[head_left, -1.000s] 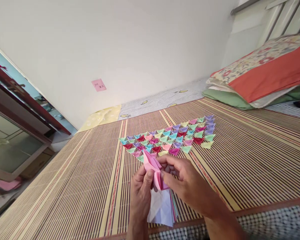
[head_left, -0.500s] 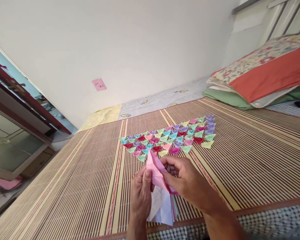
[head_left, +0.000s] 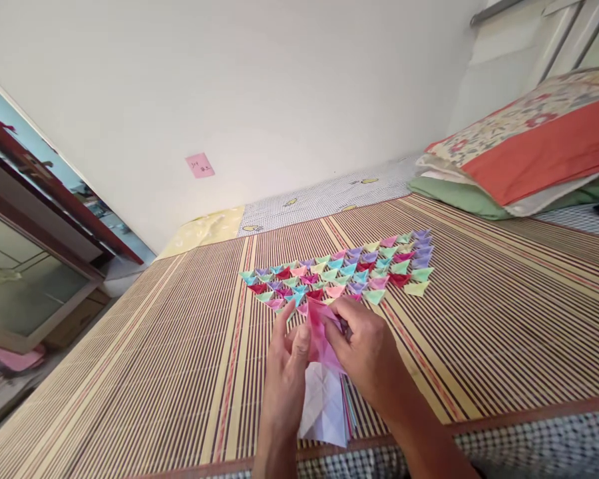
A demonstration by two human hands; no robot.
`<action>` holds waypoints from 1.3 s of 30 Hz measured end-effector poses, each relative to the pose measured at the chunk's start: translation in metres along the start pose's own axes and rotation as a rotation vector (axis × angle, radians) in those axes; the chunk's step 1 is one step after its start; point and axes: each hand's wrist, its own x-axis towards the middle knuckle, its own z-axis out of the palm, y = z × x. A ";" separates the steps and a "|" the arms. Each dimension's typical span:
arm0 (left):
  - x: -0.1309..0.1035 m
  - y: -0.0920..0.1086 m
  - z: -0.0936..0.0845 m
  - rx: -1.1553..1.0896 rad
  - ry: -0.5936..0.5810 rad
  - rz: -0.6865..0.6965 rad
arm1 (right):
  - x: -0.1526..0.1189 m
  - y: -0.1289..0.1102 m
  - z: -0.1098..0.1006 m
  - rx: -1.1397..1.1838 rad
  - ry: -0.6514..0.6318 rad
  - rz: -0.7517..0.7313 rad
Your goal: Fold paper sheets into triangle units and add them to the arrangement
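Observation:
A creased, partly folded sheet of pink paper (head_left: 322,342) is held up in front of me. My right hand (head_left: 362,339) pinches its right side between thumb and bent fingers. Beside its left edge is my left hand (head_left: 287,359), thumb and index finger apart; whether its thumb touches the paper is hard to tell. Below the hands lies a stack of creased paper sheets (head_left: 324,409), white on top with coloured edges showing. Just beyond, small folded paper pieces (head_left: 349,269) in many colours stand in rows, a few hidden behind my hands.
A striped bamboo mat (head_left: 180,359) covers the bed. Pillows (head_left: 539,133) are piled at the far right. The white wall bears a pink note (head_left: 199,165). At the left are a cabinet with a glass door (head_left: 20,273) and a doorway.
My left hand has loosened from the pink paper, its fingers spreading upward. With my right hand, the paper has turned and shifted slightly right, showing a flatter, more opened face.

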 end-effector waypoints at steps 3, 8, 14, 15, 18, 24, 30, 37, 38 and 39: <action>-0.001 0.002 0.005 0.023 -0.029 -0.043 | 0.000 0.002 0.002 -0.045 0.023 -0.071; 0.001 -0.002 0.006 0.133 0.149 0.033 | 0.000 -0.001 0.004 0.026 -0.019 -0.062; 0.003 -0.006 0.004 -0.035 0.182 0.112 | -0.001 -0.002 0.004 0.230 0.011 -0.058; 0.002 -0.006 0.004 -0.047 0.183 0.114 | -0.001 -0.003 0.003 0.264 0.006 -0.057; 0.002 -0.005 0.007 -0.105 0.190 0.066 | 0.002 -0.007 -0.004 0.343 -0.038 -0.039; 0.000 0.003 0.007 -0.170 0.113 -0.019 | 0.004 -0.004 -0.011 0.315 -0.095 -0.015; -0.001 0.015 -0.002 -0.253 -0.053 -0.081 | 0.004 0.004 -0.013 0.271 -0.141 -0.048; 0.003 0.007 0.000 -0.069 0.153 0.050 | 0.008 0.006 -0.020 0.381 -0.124 0.035; 0.002 0.006 0.001 -0.039 0.163 0.074 | 0.008 0.006 -0.020 0.405 -0.113 0.092; 0.002 0.005 0.002 -0.019 0.164 0.094 | 0.008 0.006 -0.020 0.430 -0.123 0.143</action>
